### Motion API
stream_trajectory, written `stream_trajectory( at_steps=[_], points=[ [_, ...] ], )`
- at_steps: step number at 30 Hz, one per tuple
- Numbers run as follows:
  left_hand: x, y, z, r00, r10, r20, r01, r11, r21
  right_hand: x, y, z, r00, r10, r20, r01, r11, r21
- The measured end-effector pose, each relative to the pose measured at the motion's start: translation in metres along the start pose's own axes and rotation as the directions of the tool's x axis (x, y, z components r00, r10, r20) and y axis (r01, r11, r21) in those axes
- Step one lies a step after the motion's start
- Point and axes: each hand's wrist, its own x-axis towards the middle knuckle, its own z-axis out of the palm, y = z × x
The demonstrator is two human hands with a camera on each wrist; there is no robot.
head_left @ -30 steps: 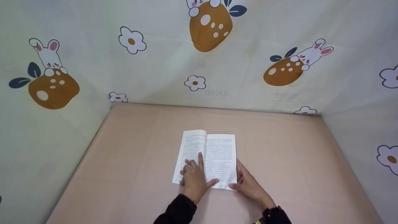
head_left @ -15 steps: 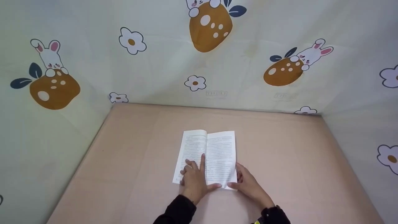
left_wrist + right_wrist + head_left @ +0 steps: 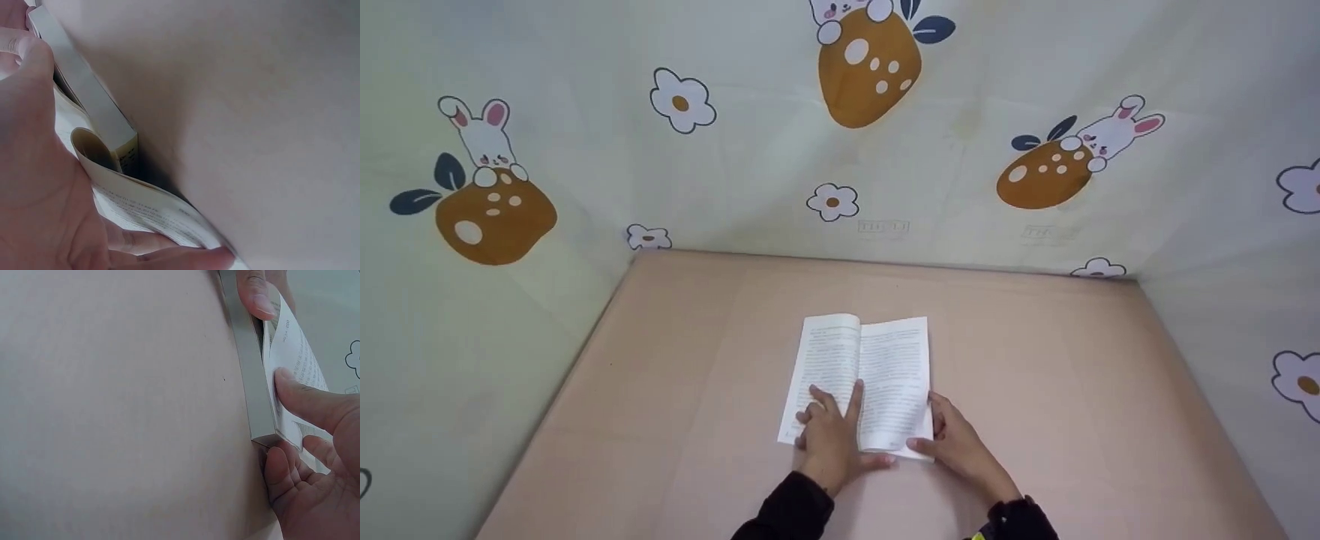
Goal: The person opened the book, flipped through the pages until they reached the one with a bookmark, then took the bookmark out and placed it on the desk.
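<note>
**Open book held flat between two hands on a pink table**

At the far left hangs the cloth backdrop (image 3: 585, 150), pale green and printed with rabbits, brown strawberries and small flowers; it wraps round the back and both sides of the pink table (image 3: 1035, 390).

The left hand (image 3: 831, 435) comes in from the near edge in a dark sleeve (image 3: 787, 510). It lies palm down on the lower part of the left page, fingers spread and nearly straight, forefinger along the gutter and thumb reaching toward the near edge of the right page. The left wrist view shows the palm pressing the pages, with one leaf curled into a loop just beside it.

The open book (image 3: 864, 375) lies mid-table, a little toward the near edge, with printed text facing up and the spine running away from the person. Its lower half sits under and between the two hands; its upper half is free of them.

The right hand (image 3: 956, 442) is at the book's near right corner, touching the outer edge. In the right wrist view its thumb (image 3: 306, 402) lies on a lifted leaf while other fingers (image 3: 256, 292) curl over the block of pages, so the hand pinches that leaf at the right edge. The two hands are close together but apart, with the right page between them.
</note>
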Motion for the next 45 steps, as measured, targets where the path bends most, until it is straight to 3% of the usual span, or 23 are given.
stream_trajectory(
  at_steps=[6, 12, 20, 24, 29, 33, 36, 39, 45],
  points=[
    [-0.001, -0.006, 0.0, 0.999, 0.033, -0.038, -0.032, 0.999, 0.024, -0.002, -0.004, 0.0, 1.0, 0.011, 0.005, -0.011, 1.0, -0.027],
    [0.002, -0.012, 0.005, 0.991, 0.043, -0.126, -0.061, 0.988, -0.139, -0.001, -0.003, -0.001, 0.999, 0.035, 0.008, -0.035, 0.999, -0.038],
    [0.003, -0.017, 0.011, 0.971, 0.032, -0.238, -0.086, 0.972, -0.221, -0.001, -0.001, 0.0, 1.0, 0.024, 0.014, -0.024, 0.999, -0.037],
    [0.004, -0.019, 0.013, 0.974, 0.025, -0.224, -0.102, 0.934, -0.343, 0.0, -0.003, 0.0, 0.999, 0.042, 0.01, -0.042, 0.999, -0.022],
    [0.007, -0.025, 0.014, 0.986, 0.009, -0.166, -0.094, 0.851, -0.517, -0.001, -0.003, 0.001, 0.999, 0.05, 0.002, -0.05, 0.999, -0.016],
    [0.007, -0.031, 0.016, 0.979, -0.02, -0.203, -0.104, 0.806, -0.583, 0.0, -0.002, 0.001, 0.998, 0.065, 0.007, -0.065, 0.998, 0.002],
    [0.005, -0.036, 0.021, 0.968, -0.045, -0.249, -0.117, 0.793, -0.598, 0.001, -0.001, 0.001, 0.997, 0.077, 0.015, -0.077, 0.997, 0.012],
    [0.003, -0.04, 0.024, 0.957, -0.067, -0.282, -0.12, 0.795, -0.594, 0.001, -0.001, 0.001, 0.997, 0.073, 0.01, -0.073, 0.997, 0.015],
    [0.002, -0.04, 0.031, 0.921, -0.149, -0.361, -0.115, 0.779, -0.617, 0.001, -0.002, 0.001, 0.998, 0.065, 0.006, -0.066, 0.998, 0.012]
  ],
)
